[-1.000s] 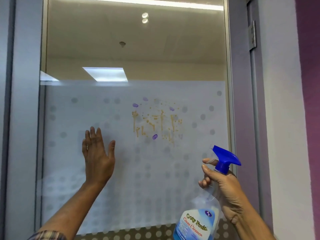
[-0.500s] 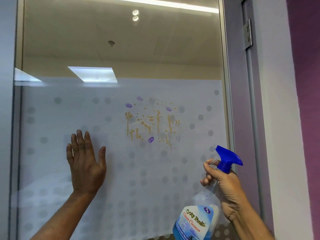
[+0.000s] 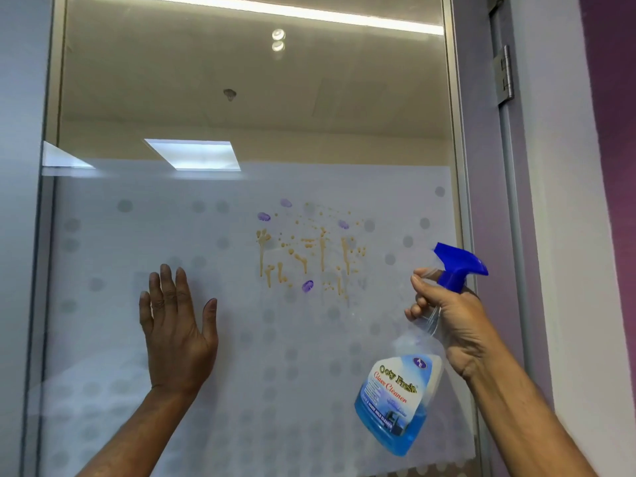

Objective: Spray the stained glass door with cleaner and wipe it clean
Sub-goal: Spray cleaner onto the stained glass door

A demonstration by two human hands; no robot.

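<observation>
The glass door [image 3: 241, 98] fills the view, clear on top and frosted with grey dots below. Brown drips and purple smudges form a stain [image 3: 309, 251] on the frosted part, right of centre. My left hand [image 3: 175, 328] lies flat on the glass, fingers spread, lower left of the stain. My right hand [image 3: 451, 318] grips the neck of a spray bottle [image 3: 402, 394] of blue glass cleaner. Its blue trigger head [image 3: 457, 265] points left toward the stain, with a finger on the trigger. No cloth is in view.
A grey metal door frame [image 3: 461, 166] runs down the right side with a hinge [image 3: 504, 77] near the top. A white jamb and a purple wall [image 3: 612, 166] lie further right. Another grey frame edge [image 3: 20, 235] stands at the left.
The view has shifted slightly and the bottle has risen a little, its nozzle nearer the stain. My left hand stays flat on the glass.
</observation>
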